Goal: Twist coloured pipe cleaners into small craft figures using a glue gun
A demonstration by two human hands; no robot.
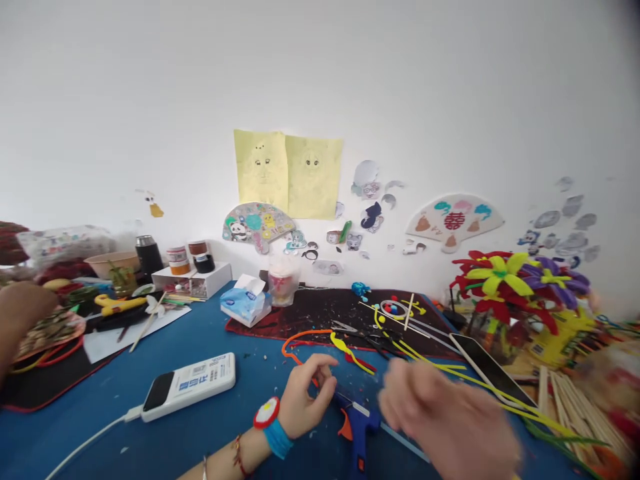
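Note:
My left hand (309, 395) is just left of the blue hot glue gun (359, 427), its fingers curled with a gap between fingertips and thumb. I see nothing held in it. An orange pipe cleaner (287, 343) curves on the table and passes out of sight behind that hand. My right hand (450, 420) is smeared by motion, right of the glue gun; its fingers look bent, and whether they hold anything is unclear. Beyond both hands lies a small yellow fuzzy piece (345, 345) with a stem and a red part. Scissors (345, 327) rest farther back.
A white power bank (190, 387) with a cable lies at left, below a tissue box (246, 303). Yellow pipe cleaners (440, 363), a phone (493, 370), wooden sticks (575, 413) and fuzzy flowers (505, 277) are at right. Another person's arm (23, 317) reaches in at far left.

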